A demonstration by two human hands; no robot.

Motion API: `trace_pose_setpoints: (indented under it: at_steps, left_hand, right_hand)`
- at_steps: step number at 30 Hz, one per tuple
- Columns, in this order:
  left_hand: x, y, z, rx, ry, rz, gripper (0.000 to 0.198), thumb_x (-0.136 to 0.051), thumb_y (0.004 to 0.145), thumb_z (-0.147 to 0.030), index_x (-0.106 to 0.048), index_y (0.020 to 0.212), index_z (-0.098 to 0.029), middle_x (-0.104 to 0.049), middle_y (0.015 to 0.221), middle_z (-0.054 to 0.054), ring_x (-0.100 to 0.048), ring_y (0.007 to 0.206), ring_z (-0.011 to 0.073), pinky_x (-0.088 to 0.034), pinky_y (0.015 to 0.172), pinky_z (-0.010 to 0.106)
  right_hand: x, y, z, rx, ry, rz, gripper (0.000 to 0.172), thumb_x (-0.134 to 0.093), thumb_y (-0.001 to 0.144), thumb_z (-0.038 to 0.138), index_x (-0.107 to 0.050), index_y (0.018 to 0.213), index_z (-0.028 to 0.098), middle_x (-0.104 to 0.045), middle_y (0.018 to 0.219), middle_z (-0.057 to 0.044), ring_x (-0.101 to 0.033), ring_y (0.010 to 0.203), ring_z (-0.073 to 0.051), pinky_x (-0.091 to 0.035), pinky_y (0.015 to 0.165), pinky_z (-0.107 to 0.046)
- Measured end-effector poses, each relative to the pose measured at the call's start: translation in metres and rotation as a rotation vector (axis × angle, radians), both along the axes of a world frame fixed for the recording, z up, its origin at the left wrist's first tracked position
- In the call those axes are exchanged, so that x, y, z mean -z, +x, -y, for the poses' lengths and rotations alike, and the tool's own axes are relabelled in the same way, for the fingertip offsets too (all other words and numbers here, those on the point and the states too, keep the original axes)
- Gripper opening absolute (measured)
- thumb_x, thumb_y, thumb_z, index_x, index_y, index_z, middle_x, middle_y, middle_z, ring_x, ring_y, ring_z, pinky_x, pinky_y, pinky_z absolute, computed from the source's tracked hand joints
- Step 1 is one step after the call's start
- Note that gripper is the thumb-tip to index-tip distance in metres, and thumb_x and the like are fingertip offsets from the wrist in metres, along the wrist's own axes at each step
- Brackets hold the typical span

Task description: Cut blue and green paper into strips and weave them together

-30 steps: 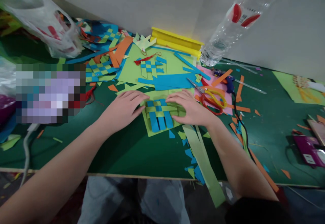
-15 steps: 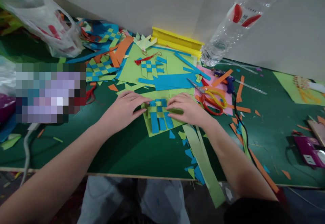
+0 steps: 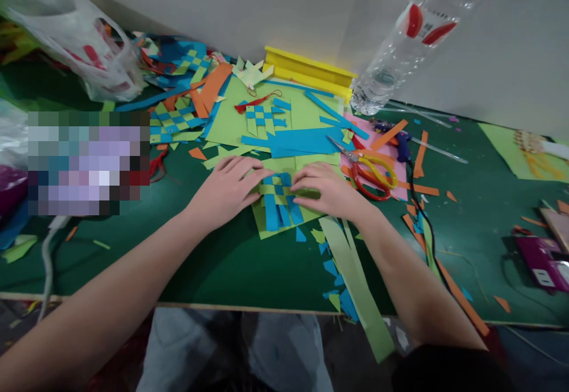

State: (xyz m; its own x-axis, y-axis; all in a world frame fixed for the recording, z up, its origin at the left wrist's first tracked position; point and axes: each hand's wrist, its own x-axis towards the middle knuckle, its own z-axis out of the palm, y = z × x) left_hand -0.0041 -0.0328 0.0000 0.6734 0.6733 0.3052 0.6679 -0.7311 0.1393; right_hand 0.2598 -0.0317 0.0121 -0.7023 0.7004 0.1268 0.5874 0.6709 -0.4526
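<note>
In front of me a small weave of blue and green paper strips (image 3: 279, 189) lies on a light green paper sheet (image 3: 263, 229). Its upper part is checkered, while loose blue ends hang toward me. My left hand (image 3: 229, 189) pinches the weave's left edge, the fingertips reaching over its upper left corner. At the opposite edge, my right hand (image 3: 328, 190) has thumb and fingers closed on the ends of the green strips. The fingers hide both side edges of the weave in part.
Scissors (image 3: 372, 175) with red and yellow handles lie right of my right hand. Behind are a fish-shaped weave (image 3: 262, 116), a yellow tray (image 3: 311, 75) and a plastic bottle (image 3: 391, 60). A long pale green strip (image 3: 355, 285) overhangs the table edge.
My left hand has shifted slightly right, its fingers now covering more of the weave's upper left corner. The right hand stays almost where it was.
</note>
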Motion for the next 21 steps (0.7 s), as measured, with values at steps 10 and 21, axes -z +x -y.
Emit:
trace_pose_setpoints:
  at_steps: [10, 21]
  left_hand:
    - [0.004, 0.004, -0.007, 0.146, -0.17, 0.141, 0.033, -0.04, 0.099, -0.023, -0.072, 0.107, -0.025, -0.069, 0.124, 0.0, -0.057, 0.126, 0.0193, -0.033, 0.118, 0.046]
    - [0.0, 0.002, -0.005, -0.191, -0.463, 0.363, 0.029, -0.051, 0.087, -0.032, -0.075, 0.101, -0.022, -0.075, 0.104, 0.005, -0.07, 0.097, 0.0269, -0.057, 0.084, 0.039]
  right_hand:
    - [-0.002, -0.001, 0.001, 0.017, -0.04, -0.023, 0.023, -0.058, 0.092, 0.038, -0.071, 0.104, 0.023, -0.068, 0.112, -0.007, -0.059, 0.111, -0.025, -0.04, 0.099, -0.046]
    - [-0.008, 0.004, 0.004, 0.102, -0.305, -0.356, 0.06, -0.029, 0.096, 0.065, -0.068, 0.114, 0.024, -0.067, 0.125, -0.007, -0.058, 0.121, -0.023, -0.041, 0.106, -0.043]
